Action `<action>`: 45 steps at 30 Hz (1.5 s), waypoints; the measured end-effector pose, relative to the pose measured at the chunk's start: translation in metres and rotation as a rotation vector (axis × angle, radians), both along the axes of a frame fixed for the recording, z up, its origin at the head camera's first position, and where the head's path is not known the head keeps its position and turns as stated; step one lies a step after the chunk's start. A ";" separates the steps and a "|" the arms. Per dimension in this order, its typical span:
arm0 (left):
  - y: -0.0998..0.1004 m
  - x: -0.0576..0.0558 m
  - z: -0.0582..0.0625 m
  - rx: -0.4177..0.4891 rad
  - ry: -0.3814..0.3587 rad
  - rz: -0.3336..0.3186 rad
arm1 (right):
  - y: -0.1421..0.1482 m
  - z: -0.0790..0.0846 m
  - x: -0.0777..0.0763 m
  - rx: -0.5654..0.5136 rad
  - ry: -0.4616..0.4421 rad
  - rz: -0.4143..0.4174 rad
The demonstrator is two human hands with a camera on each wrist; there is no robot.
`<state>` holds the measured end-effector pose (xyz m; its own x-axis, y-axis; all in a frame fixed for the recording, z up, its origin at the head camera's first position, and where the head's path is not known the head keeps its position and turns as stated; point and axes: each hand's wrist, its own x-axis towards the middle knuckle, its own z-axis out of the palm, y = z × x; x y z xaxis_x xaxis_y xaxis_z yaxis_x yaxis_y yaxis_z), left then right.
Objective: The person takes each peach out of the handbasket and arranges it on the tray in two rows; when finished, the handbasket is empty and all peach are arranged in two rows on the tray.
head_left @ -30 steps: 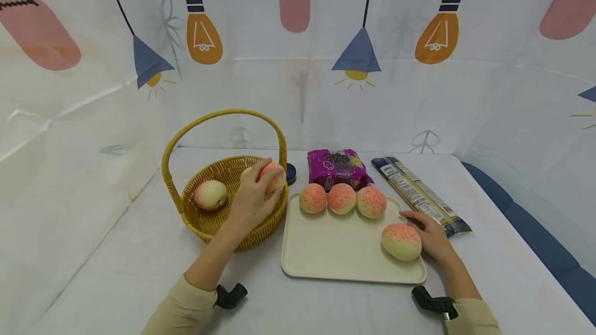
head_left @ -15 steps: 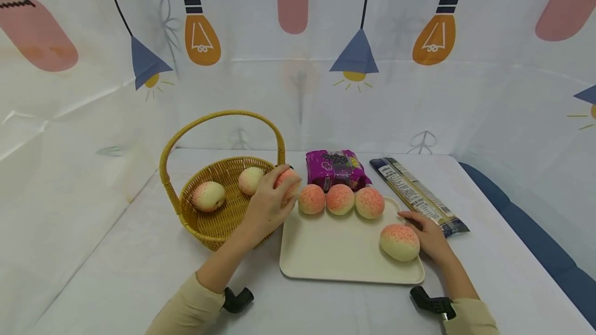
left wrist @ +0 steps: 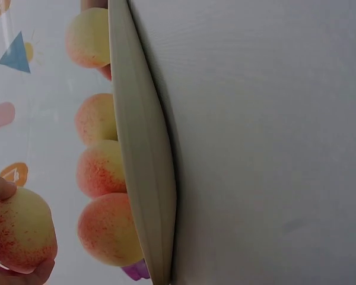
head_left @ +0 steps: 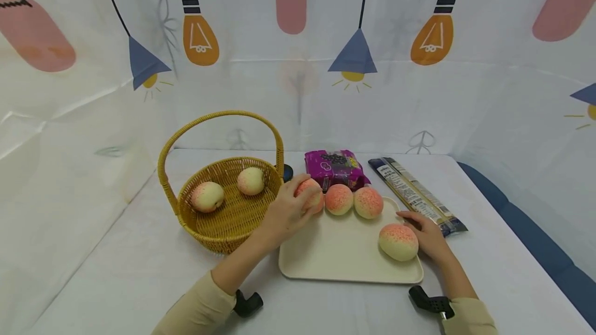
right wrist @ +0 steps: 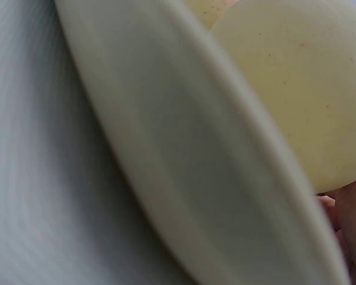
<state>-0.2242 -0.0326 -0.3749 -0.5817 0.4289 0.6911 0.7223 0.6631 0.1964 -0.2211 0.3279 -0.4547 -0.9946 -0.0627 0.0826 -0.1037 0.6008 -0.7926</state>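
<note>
My left hand pinches a pink-and-cream peach over the back left of the cream tray. The left wrist view shows this held peach between thumb and fingers, apart from the row. Along the tray's back sit two plainly visible peaches and a third, mostly hidden behind the held one. A larger peach lies at the tray's right side. Beside it, my right hand rests at the tray edge with relaxed fingers. Two peaches lie in the yellow woven basket.
Behind the tray lies a purple snack packet. A long dark-ended packet slants at the back right. The basket's tall arched handle rises left of the tray. A small dark round object sits behind the basket.
My left hand has lifted the peach out of the basket and carried it right, over the tray's back left. The right hand has stayed at the tray's edge.
</note>
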 end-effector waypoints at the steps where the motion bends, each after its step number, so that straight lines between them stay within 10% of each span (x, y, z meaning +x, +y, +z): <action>1: 0.002 0.000 0.000 -0.002 -0.002 0.003 | 0.000 0.000 0.000 0.002 0.004 0.002; 32: 0.072 0.007 -0.019 -0.202 -0.223 -0.193 | -0.003 0.000 0.000 -0.002 0.006 0.000; 45: 0.091 0.006 -0.030 -0.321 -0.207 -0.284 | -0.003 0.005 0.003 -0.003 0.012 0.007</action>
<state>-0.2177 0.0583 -0.4053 -0.5217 0.7642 0.3792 0.8513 0.4955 0.1726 -0.2183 0.3248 -0.4492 -0.9931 -0.0694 0.0947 -0.1174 0.5973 -0.7934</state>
